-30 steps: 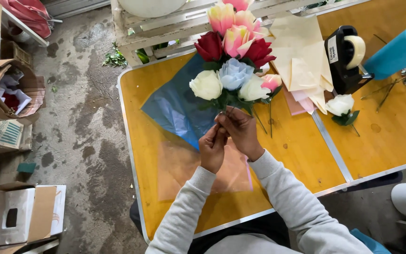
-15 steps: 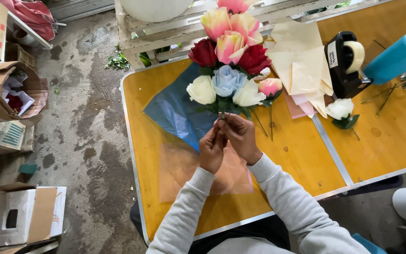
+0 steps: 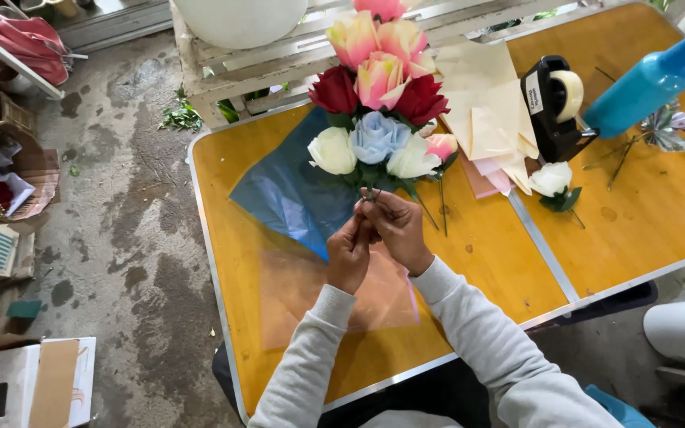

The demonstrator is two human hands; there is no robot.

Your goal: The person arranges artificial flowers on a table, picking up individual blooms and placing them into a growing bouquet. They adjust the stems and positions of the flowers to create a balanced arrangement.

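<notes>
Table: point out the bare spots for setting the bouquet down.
Bare wood lies on the table left of the blue sheet, and on the right half below the white rose. Crowded around the tape dispenser and cream papers.

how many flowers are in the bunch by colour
In the bunch held by the left hand and right hand:
pink and yellow: 4
dark red: 2
white: 2
light blue: 1
small pink: 1
total: 10

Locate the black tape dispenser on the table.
In the head view, the tape dispenser stands upper right on the table, between cream paper sheets and the blue bottle.
</notes>
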